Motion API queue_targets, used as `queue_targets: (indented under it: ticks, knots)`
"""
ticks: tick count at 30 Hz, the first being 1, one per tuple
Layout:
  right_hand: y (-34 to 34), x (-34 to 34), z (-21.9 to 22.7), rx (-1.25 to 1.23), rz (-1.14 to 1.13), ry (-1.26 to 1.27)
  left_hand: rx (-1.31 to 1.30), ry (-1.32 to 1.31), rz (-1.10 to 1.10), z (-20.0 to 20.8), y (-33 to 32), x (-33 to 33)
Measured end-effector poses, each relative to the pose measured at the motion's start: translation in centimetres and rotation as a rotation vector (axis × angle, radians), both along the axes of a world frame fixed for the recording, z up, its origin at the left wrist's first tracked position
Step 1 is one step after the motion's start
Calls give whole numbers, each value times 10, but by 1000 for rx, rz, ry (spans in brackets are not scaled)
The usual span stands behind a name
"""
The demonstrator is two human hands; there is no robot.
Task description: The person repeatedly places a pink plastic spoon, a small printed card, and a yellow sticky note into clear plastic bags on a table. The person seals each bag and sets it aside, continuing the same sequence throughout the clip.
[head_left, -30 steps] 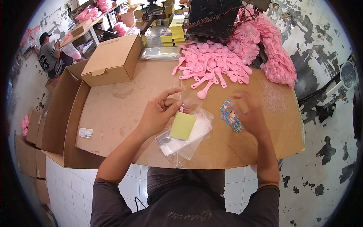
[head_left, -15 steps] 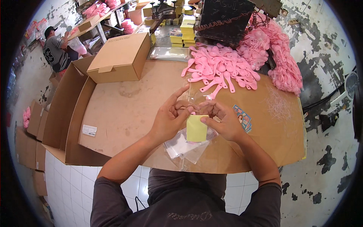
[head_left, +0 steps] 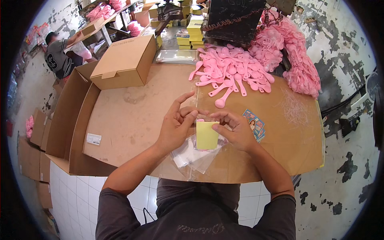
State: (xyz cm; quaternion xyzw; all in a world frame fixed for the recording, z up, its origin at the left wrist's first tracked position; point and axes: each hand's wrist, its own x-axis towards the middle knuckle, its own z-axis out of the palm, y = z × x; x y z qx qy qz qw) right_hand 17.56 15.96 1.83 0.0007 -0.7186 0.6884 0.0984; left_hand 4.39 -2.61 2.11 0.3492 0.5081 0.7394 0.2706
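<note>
A yellow card (head_left: 207, 137) stands upright between my hands, apparently inside a clear plastic bag, with a bit of pink at its top and lower edges. My left hand (head_left: 176, 125) pinches the bag's upper edge, index finger raised. Thumb and fingers of my right hand (head_left: 237, 129) close on the card's upper right corner and the bag. Below them, several clear plastic bags (head_left: 185, 157) lie on the cardboard-covered table (head_left: 136, 116). Beyond my hands is a heap of pink spoons (head_left: 236, 66), with one spoon (head_left: 220, 103) at its near edge.
Small blue printed cards (head_left: 255, 123) lie right of my right hand. A closed carton (head_left: 122, 60) and an open box (head_left: 74, 132) stand left. Bagged pink spoons (head_left: 300, 64) hang at the far right, beside a dark box (head_left: 232, 22). Another person (head_left: 60, 56) works at the far left.
My hands keep hold of the bag and card, shifting only slightly. The nearest spoon looks more exposed beyond my fingers. The other person's head and arm have moved.
</note>
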Motion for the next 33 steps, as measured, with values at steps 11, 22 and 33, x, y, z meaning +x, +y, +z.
queue_targets:
  ticks: [11,22,33]
  knots:
    - [10,1,-2,-24,-49,-38,-211,-108,-149,-9,-1,-4]
    - [11,-3,-3,-99,-177,-38,-207,-144,-36,-14,0,-6]
    - [18,-1,-7,-47,-182,-15,-170,41,-24,-15,-4,-3]
